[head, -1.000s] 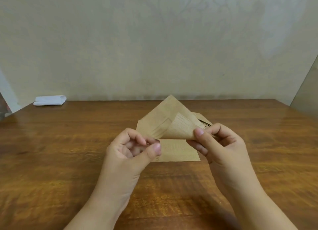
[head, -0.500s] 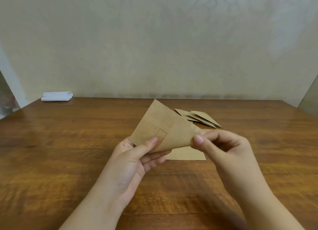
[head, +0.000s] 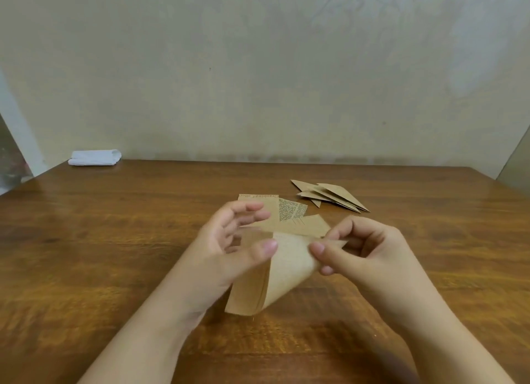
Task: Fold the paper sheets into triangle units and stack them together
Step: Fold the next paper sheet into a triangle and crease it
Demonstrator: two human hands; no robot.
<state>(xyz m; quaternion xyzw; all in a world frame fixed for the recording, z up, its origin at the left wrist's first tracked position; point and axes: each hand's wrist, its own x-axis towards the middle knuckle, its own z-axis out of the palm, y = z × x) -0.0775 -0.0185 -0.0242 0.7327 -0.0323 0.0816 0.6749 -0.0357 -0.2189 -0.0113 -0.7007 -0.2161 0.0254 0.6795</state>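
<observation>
I hold a tan, partly folded paper sheet (head: 275, 277) above the wooden table (head: 114, 254). My right hand (head: 361, 251) pinches its upper right corner between thumb and fingers. My left hand (head: 232, 246) rests its thumb on the sheet's upper middle, its other fingers spread apart behind the paper. The sheet's lower point hangs towards me. Under my hands lie flat tan sheets (head: 286, 214) with printed text. A pile of folded triangle units (head: 332, 195) sits on the table at the far right of them.
A folded white cloth (head: 94, 157) lies at the table's far left corner against the wall. The table's far edge meets a pale wall; its left and right edges angle away at the sides.
The sheet has turned from pointing up to hanging point-down towards me. My left fingers have opened, leaving the thumb on it. The view has shifted, showing the flat sheets and the triangle pile.
</observation>
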